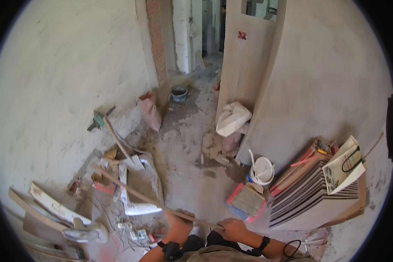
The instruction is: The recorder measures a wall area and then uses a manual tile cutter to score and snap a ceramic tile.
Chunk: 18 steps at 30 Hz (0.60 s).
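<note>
Both of my hands are on a long wooden pole (133, 191) that slants from low in front of me up toward the left. My left hand (180, 218) is wrapped round it partway along. Near its close end my right hand (231, 227) grips it. The far end reaches over rubble by the left wall, and I cannot make out whether a tool head is fixed there. Just beyond the pole lies an open white sack (155, 177) with grey material in it. A shovel (134, 162) rests its blade at the sack's edge, its wooden handle rising toward the wall.
Tangled cables (137, 236) and a grey fan-like object (85, 232) lie at left. At right stand a white bucket (263, 171), a red-edged stack of tiles (247, 201), grey panels (310, 198) and a paper bag (343, 168). Farther off are a pink sack (150, 111) and a dark basin (179, 94).
</note>
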{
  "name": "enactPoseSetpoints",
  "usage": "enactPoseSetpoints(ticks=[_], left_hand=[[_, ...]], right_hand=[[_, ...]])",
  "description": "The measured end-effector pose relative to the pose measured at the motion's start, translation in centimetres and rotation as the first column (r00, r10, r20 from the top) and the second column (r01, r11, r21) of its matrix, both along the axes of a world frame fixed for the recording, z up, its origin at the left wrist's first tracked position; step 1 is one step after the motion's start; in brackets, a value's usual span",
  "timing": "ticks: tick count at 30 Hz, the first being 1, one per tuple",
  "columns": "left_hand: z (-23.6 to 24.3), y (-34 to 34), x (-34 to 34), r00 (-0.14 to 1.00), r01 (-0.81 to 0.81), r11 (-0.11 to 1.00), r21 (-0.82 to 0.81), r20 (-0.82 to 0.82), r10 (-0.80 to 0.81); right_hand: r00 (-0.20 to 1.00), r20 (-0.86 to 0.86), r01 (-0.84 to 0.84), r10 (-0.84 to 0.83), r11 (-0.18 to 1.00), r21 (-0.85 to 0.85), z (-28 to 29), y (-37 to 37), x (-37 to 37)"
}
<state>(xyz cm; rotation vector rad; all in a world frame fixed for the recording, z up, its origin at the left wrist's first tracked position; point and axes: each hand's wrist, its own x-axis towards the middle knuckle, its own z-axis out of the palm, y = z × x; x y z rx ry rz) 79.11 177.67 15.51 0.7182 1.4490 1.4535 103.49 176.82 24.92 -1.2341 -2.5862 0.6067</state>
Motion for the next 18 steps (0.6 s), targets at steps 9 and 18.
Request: enactPoseSetpoints(ticks=[9,18], left_hand=[[2.0,26.6,0.4,0.91,0.375,0.869,-0.324,0.309,-0.277],[-4.9,32.0,-19.0,0.971,0.094,0.995,-0.037,0.224,-0.083]], right_hand=[[0.961,-0.045,0.263,-0.275,0.949,-0.176,-1.4,24.2,0.3],[0.879,0.056,0.477,-0.474,0.866,-0.15,-8.5,47.4,3.2]])
